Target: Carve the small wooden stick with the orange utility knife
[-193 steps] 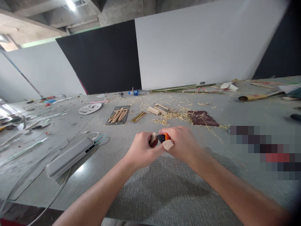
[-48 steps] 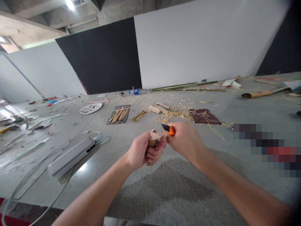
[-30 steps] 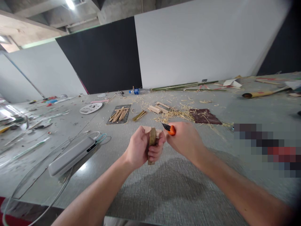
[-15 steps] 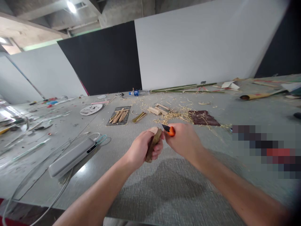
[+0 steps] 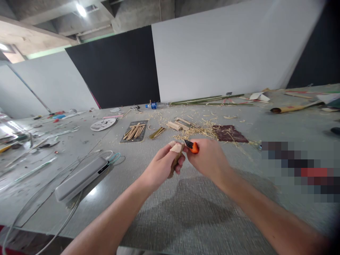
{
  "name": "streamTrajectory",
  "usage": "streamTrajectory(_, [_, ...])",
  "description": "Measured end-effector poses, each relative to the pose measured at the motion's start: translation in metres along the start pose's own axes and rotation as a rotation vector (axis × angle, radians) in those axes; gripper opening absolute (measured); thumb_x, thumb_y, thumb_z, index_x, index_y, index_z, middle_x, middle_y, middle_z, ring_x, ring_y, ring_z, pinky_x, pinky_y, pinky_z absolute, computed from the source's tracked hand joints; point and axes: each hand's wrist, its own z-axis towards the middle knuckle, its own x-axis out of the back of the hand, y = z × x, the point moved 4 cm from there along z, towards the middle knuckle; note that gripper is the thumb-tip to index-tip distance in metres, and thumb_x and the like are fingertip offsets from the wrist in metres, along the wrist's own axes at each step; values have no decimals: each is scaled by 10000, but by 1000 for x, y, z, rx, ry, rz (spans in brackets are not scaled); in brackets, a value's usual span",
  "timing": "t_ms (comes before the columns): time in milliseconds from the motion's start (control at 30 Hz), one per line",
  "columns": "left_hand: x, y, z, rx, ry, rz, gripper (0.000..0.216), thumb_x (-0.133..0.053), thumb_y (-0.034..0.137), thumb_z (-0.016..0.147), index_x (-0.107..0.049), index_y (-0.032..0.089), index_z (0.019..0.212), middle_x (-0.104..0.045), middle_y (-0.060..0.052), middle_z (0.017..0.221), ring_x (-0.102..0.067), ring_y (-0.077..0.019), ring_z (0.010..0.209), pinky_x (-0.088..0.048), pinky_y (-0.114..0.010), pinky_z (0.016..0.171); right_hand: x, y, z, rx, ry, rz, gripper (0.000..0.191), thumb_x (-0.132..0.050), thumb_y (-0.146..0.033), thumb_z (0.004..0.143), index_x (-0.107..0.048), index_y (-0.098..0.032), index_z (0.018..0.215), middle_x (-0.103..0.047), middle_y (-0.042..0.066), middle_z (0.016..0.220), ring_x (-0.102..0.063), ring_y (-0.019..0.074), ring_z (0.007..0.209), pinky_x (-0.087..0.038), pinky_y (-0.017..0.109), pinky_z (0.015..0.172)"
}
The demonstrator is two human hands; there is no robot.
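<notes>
My left hand is closed around a short piece of wood, pale on its cut face and brown along the side. In my right hand is a utility knife with an orange body and a black tip, pointing toward the wood's upper end. The tip is very close to the wood; whether they touch I cannot tell. Beyond my hands lie curled wood shavings, split wood pieces and a brown sheet.
Left of my hands, a grey power bank with cables lies on the table. Farther back are a dark tray of small sticks, a white palette, a blue-labelled bottle and bamboo poles. A bamboo tube lies right.
My left hand has turned the wood, so its pale cut face now shows more and the brown side less. The knife has shifted only slightly.
</notes>
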Motion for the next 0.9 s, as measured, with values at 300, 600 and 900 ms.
streamTrajectory(300, [-2,9,-2,-99,71,98,318,-498,502,999,-468,200,904,-468,44,759,-484,-55,529,-321,-169,437,2,1,0,7,10,17,252,-563,-250,810,-444,-225,589,-481,-16,554,-329,132,539,-233,292,545])
streamTrajectory(600, [2,6,-1,-68,106,100,311,-567,514,962,-448,226,957,-502,62,727,-375,-42,482,-293,-172,441,3,0,0,54,20,18,286,-570,-295,815,-454,-220,564,-477,-12,541,-319,127,522,-230,297,549])
streamTrajectory(900, [2,6,-2,-124,45,157,292,-570,419,967,-420,206,835,-454,66,655,-360,-68,554,-277,-219,521,1,-1,-1,91,-26,-35,204,-566,-283,766,-461,-220,604,-501,-8,572,-328,134,560,-224,298,569])
